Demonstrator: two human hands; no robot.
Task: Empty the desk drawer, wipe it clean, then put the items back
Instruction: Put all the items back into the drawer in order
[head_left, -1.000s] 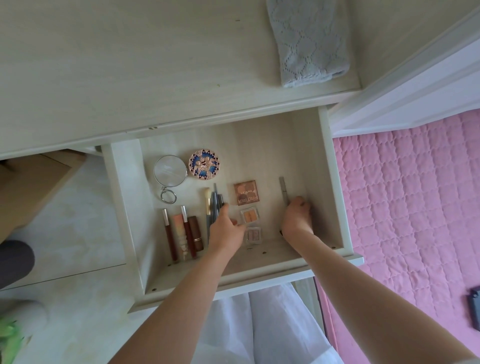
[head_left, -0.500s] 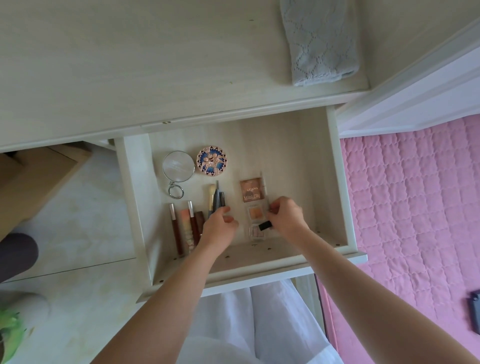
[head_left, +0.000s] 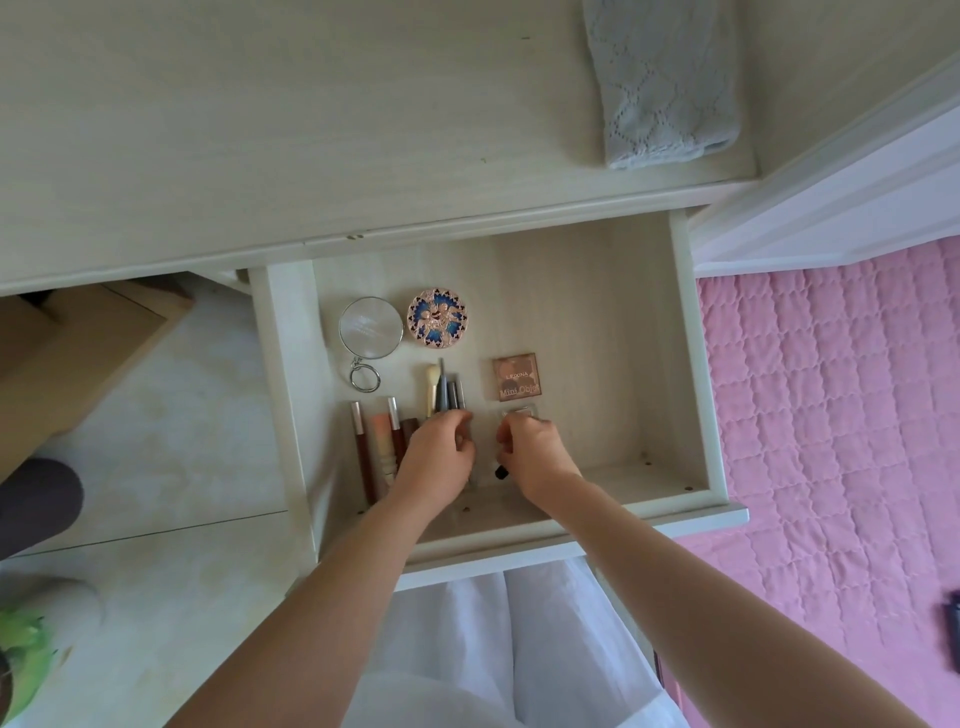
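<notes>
The drawer (head_left: 691, 364) stands pulled out from under the desk top (head_left: 260, 130), on whose right end a folded cloth (head_left: 665, 83) lies. At the back left of the drawer a round mirror (head_left: 370, 327) sits just left of a round compact (head_left: 437, 318). In front of them lie tubes (head_left: 382, 441) at left, brushes (head_left: 441, 389) in the middle and a palette (head_left: 516, 377) to the right. The left hand (head_left: 436, 462) is over the brushes' near ends, the right hand (head_left: 535, 454) just in front of the palette.
</notes>
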